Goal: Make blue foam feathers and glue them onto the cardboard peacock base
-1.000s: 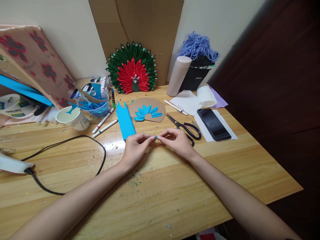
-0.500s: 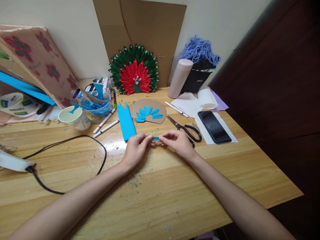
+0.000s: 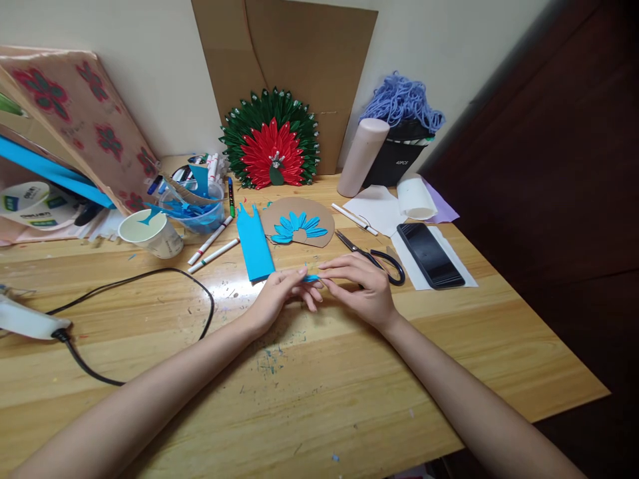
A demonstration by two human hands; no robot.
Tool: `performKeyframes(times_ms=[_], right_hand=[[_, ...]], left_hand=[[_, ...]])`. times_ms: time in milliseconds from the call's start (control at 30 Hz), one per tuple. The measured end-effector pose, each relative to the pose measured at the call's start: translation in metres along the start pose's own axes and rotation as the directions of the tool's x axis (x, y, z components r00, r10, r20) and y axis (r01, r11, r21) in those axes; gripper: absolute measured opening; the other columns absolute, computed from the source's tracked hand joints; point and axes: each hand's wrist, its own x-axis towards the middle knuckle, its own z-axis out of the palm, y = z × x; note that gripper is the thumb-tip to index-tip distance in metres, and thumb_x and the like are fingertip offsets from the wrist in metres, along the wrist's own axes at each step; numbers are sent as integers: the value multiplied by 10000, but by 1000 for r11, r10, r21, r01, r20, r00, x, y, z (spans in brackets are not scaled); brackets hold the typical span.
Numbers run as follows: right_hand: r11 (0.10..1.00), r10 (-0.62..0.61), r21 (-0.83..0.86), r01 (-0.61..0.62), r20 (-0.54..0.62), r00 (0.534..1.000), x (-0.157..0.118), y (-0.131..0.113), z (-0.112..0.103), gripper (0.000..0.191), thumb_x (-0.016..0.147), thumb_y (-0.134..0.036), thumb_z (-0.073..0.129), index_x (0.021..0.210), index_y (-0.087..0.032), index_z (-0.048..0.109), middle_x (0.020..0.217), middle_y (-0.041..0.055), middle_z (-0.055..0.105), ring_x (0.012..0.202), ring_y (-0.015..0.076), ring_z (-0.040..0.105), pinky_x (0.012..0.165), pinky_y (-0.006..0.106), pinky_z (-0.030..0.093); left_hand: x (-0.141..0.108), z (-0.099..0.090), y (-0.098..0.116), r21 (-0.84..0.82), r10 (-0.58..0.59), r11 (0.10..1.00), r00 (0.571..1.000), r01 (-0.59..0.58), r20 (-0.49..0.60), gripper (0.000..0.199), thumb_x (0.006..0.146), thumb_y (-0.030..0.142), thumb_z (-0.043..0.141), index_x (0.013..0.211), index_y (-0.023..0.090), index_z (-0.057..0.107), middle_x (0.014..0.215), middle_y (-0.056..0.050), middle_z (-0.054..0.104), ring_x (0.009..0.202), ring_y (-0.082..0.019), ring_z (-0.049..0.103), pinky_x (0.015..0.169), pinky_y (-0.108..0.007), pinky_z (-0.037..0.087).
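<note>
A small blue crepe paper petal (image 3: 311, 278) is held between my two hands over the wooden table. My left hand (image 3: 282, 293) pinches one end of it between thumb and fingers. At the other end, my right hand (image 3: 362, 286) has its thumb and fingertips on the petal's tip. Just behind them lies a folded blue crepe paper strip (image 3: 254, 246) with notches cut in its far end. A rounded cardboard piece (image 3: 322, 213) bears a fan of blue petals (image 3: 299, 226). Black-handled scissors (image 3: 387, 266) lie partly behind my right hand.
A glue gun (image 3: 30, 319) with a looping black cord rests at left. A paper cup (image 3: 152, 234), a tub of blue scraps (image 3: 194, 216) and markers (image 3: 212, 239) stand or lie behind it. A phone (image 3: 429, 256) is at right, and a red-and-green paper fan (image 3: 272, 143) leans at the back.
The fingers of my left hand have spread beneath the petal. My right hand has turned and shifted its fingers along the petal's end. The view has moved slightly.
</note>
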Motion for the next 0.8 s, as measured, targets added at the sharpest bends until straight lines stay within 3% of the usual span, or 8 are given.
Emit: performKeyframes(times_ms=[167, 367, 600, 700, 800], right_hand=[[999, 2, -41, -2, 2, 1000, 0, 1, 1, 111, 738, -157, 650, 823, -221, 684, 856, 44, 688, 829, 182, 625, 748, 337, 480], [977, 198, 70, -200, 35, 980, 2, -3, 2, 41, 756, -205, 635, 780, -203, 668, 806, 38, 662, 782, 171, 621, 738, 320, 489], [790, 502, 336, -513, 126, 856, -3, -1, 6, 122, 708, -276, 686, 750, -173, 635, 782, 42, 672, 743, 162, 640, 685, 285, 525], [725, 574, 383, -573, 124, 809, -2, 2, 7, 149, 682, -283, 702, 729, -165, 626, 735, 38, 673, 699, 155, 643, 675, 281, 534], [713, 601, 378, -590, 104, 793, 0, 6, 6, 166, 655, -285, 716, 713, -163, 621, 710, 34, 668, 670, 147, 637, 662, 273, 534]], left_hand=[[1, -2, -1, -7, 8, 1000, 1000, -8, -15, 229, 800, 326, 572, 779, 105, 628, 778, -79, 682, 621, -137, 625, 686, -273, 476], [3, -3, -1, 55, 12, 998, 999, -10, -32, 221, 810, 306, 564, 804, 98, 638, 807, -92, 690, 655, -147, 639, 689, -270, 487], [3, -1, 0, 122, 27, 992, 998, -21, -48, 245, 814, 328, 560, 818, 107, 665, 856, -98, 697, 656, -146, 643, 695, -271, 491], [2, 1, -1, 179, 35, 984, 997, -22, -70, 270, 822, 347, 545, 823, 110, 674, 804, -92, 702, 668, -162, 651, 720, -289, 493], [1, 4, -3, 293, 72, 955, 991, -36, -112, 305, 827, 372, 530, 803, 112, 686, 737, -88, 700, 682, -179, 654, 744, -312, 492]])
